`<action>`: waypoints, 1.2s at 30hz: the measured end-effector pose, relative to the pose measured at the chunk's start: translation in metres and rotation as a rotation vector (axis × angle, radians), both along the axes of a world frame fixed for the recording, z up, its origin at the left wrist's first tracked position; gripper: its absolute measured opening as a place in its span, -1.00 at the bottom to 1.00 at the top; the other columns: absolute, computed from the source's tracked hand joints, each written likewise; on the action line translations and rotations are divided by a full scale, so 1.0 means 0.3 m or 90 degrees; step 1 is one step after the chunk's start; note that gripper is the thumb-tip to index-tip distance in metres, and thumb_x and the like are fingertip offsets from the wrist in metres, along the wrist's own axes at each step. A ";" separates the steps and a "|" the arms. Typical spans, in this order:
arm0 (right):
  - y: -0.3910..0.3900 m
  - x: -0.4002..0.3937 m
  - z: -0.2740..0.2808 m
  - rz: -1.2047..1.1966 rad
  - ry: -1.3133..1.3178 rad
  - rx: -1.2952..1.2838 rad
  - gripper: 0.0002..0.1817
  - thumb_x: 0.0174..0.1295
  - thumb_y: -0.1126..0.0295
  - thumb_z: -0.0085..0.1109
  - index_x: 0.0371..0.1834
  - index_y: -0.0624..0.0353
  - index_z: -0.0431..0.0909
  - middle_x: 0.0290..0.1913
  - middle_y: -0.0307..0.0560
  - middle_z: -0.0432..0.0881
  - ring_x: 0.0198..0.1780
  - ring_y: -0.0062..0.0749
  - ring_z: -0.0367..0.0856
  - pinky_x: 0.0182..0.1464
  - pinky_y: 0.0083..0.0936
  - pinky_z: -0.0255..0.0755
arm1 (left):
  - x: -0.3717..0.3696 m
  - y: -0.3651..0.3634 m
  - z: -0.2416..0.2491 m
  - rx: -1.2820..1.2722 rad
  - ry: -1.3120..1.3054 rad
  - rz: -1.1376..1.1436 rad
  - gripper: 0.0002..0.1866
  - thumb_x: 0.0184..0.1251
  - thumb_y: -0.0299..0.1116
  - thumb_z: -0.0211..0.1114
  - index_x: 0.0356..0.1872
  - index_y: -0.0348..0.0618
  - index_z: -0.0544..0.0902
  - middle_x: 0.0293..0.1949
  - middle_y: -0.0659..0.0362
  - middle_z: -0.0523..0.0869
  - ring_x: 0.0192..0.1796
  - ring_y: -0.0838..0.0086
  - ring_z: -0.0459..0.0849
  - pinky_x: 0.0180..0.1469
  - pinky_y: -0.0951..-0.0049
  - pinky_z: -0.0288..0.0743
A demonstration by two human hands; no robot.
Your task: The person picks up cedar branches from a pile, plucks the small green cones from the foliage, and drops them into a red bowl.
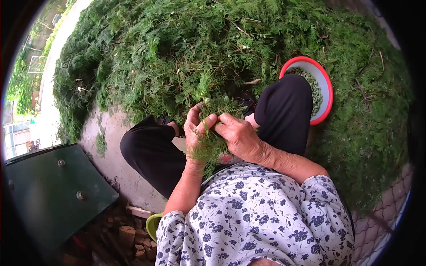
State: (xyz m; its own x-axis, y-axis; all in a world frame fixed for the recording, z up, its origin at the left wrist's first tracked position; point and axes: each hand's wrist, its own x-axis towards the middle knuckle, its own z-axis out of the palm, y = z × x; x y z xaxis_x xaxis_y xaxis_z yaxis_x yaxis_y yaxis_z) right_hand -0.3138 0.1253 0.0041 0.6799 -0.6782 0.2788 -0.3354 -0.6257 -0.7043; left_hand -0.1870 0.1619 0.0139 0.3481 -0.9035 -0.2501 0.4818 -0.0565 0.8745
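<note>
I hold a feathery green sprig (212,133) in front of my lap. My left hand (196,126) grips its stem from the left, fingers curled around it. My right hand (237,133) pinches the same sprig from the right, thumb and fingers closed on its foliage. Both hands touch each other at the sprig. A white bowl with a red rim (326,84) sits on the ground beyond my right knee, filled with small pale green seeds (314,86).
A large heap of cut green branches (186,48) covers the ground ahead and to the right. My knees in black trousers (284,111) frame the hands. A dark green metal panel (53,190) lies at the lower left, with bricks (128,235) beside it.
</note>
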 end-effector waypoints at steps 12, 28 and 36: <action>-0.079 -0.009 0.041 -0.101 -0.187 0.115 -0.78 -0.02 0.62 0.20 -0.26 0.25 0.55 -0.39 -0.06 0.54 -0.39 -0.24 0.56 -0.34 -0.48 0.44 | 0.033 0.003 -0.020 0.118 -0.005 -0.090 -0.47 -0.06 -0.54 0.21 0.06 -0.31 0.38 -0.18 0.21 0.51 -0.25 0.60 0.51 -0.19 0.64 0.43; -0.038 0.001 -0.022 -0.071 -0.050 -0.054 -0.67 -0.20 0.65 0.22 -0.30 0.22 0.41 -0.32 -0.02 0.50 -0.31 -0.14 0.55 -0.33 -0.40 0.46 | 0.003 0.002 -0.069 0.123 -0.123 0.015 -0.69 0.14 -0.36 0.31 -0.13 -0.28 0.50 -0.33 0.27 0.56 -0.31 0.66 0.43 -0.24 0.68 0.30; -0.091 -0.040 0.051 -0.189 -0.377 0.509 -0.89 0.09 0.60 0.00 -0.30 0.27 0.41 -0.49 -0.23 0.51 -0.55 -0.72 0.43 -0.47 -0.70 0.37 | 0.027 -0.003 -0.057 0.090 0.079 0.039 -0.74 0.14 -0.45 0.23 -0.13 -0.25 0.51 -0.29 0.25 0.59 -0.28 0.61 0.53 -0.22 0.63 0.40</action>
State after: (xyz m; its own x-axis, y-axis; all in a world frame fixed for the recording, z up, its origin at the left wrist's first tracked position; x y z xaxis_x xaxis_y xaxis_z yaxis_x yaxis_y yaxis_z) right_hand -0.3258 0.0980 0.0192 0.3564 -0.9299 -0.0905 0.1361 0.1475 -0.9797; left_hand -0.1788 0.1611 -0.0033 0.3592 -0.8348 -0.4172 0.5919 -0.1418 0.7935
